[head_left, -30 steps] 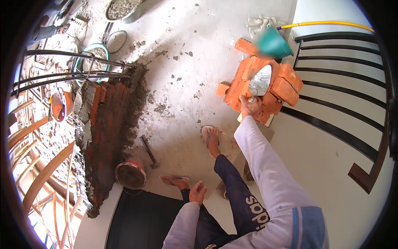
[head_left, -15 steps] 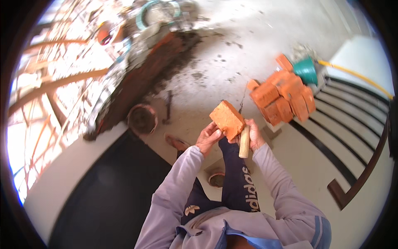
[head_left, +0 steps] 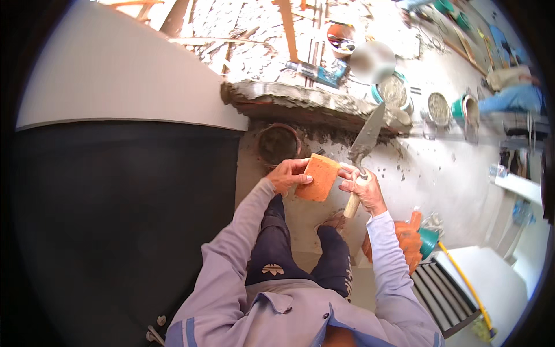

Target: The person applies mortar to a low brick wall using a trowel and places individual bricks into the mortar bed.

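An orange brick (head_left: 315, 180) is gripped at its left side by my left hand (head_left: 284, 176), thumb resting on its face. My right hand (head_left: 366, 191) wraps round the wooden handle of a mortar-smeared trowel (head_left: 368, 136), whose blade points away from me and up. The fingertips of that hand reach the brick's right edge. Just beyond my left hand stands a round bucket (head_left: 278, 144) with dark grey contents. Ahead runs a low brick wall (head_left: 306, 99) topped with rough mortar.
Stacked bricks (head_left: 407, 246) and a green bucket (head_left: 428, 242) lie right of my right forearm, near a dark metal railing (head_left: 445, 295). Across the wall are a blue power tool (head_left: 324, 73) and a tub of mortar (head_left: 393, 92). Another person's blue-clothed leg (head_left: 511, 99) shows far right.
My view has swung left toward the wall, so the brick stack now appears lower right. The brick has turned in my left hand, and the trowel blade has come into plain view.
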`<state>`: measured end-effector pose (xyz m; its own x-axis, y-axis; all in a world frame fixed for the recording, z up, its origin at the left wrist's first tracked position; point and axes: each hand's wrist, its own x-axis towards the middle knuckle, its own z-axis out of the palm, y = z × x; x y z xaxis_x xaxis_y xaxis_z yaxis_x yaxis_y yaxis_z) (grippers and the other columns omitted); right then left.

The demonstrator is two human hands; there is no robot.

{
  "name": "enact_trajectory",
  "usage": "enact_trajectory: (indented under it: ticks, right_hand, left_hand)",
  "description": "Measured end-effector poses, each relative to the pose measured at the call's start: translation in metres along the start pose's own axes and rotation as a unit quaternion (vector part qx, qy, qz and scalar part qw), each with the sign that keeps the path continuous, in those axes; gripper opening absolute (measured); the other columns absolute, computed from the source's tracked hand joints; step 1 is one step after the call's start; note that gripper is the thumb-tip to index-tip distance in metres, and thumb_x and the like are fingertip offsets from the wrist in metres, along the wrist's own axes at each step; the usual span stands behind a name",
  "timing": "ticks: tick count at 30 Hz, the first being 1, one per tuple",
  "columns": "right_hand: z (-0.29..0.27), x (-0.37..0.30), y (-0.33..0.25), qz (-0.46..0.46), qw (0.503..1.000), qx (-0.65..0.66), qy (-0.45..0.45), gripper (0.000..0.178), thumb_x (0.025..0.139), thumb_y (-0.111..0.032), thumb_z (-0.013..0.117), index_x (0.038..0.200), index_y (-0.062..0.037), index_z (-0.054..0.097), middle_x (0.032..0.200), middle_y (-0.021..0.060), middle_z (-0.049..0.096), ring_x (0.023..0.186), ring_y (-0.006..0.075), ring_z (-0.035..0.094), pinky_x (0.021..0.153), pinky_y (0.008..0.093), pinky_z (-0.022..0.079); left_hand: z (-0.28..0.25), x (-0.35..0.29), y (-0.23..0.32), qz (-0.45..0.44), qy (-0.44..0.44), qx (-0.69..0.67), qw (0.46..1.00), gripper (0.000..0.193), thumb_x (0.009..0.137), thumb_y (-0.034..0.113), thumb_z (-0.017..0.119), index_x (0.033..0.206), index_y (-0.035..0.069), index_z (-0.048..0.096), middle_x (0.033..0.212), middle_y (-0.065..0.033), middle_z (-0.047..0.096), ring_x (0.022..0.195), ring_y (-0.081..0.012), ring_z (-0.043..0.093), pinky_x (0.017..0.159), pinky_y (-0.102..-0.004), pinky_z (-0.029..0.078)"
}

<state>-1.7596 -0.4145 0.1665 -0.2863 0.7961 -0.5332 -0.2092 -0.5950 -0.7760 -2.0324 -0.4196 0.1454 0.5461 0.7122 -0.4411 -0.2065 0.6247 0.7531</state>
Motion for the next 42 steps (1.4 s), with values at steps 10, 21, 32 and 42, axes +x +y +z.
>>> enact_trajectory:
  ticks: [10,21,32,42]
  right_hand:
    - [0.131,0.136,-0.036,0.064,0.997,-0.004,-0.041,0.031,0.074,-0.005,0.079,0.081,-0.0117,0.050,0.078,-0.0054,0.049,0.071,0.0051,0.050,0.066,0.0211,0.044]
    - [0.201,0.265,-0.004,-0.004,0.997,-0.074,-0.032,0.030,0.079,-0.015,0.080,0.081,-0.0097,0.051,0.077,-0.0035,0.053,0.070,0.0068,0.054,0.065,0.0232,0.047]
    - [0.148,0.278,-0.032,0.125,0.951,-0.274,-0.065,0.035,0.089,-0.035,0.070,0.092,-0.0020,0.060,0.079,0.0057,0.066,0.063,0.0099,0.066,0.052,0.0252,0.052]
    - [0.144,0.265,-0.066,-0.195,0.817,-0.530,-0.119,0.030,0.082,-0.015,0.063,0.107,-0.0013,0.054,0.091,0.0197,0.059,0.084,0.0400,0.062,0.068,0.0443,0.051]
  left_hand:
    - [-0.157,0.005,0.068,-0.038,0.022,-0.001,0.999,0.053,0.087,0.027,0.073,0.128,0.002,0.052,0.113,-0.0070,0.066,0.107,-0.0145,0.061,0.092,-0.0302,0.050]
    - [-0.153,0.040,0.047,0.104,0.479,-0.337,0.804,0.046,0.085,0.022,0.075,0.123,0.008,0.053,0.114,-0.0036,0.062,0.104,-0.0182,0.062,0.090,-0.0359,0.055]
    - [-0.242,0.088,0.009,0.092,0.547,-0.332,0.763,0.035,0.089,0.018,0.071,0.118,0.005,0.059,0.114,-0.0047,0.063,0.103,-0.0178,0.063,0.094,-0.0342,0.053]
    - [-0.256,0.095,0.021,0.038,0.575,-0.302,0.760,0.033,0.089,0.021,0.072,0.116,0.006,0.062,0.110,-0.0027,0.064,0.100,-0.0148,0.061,0.087,-0.0301,0.053]
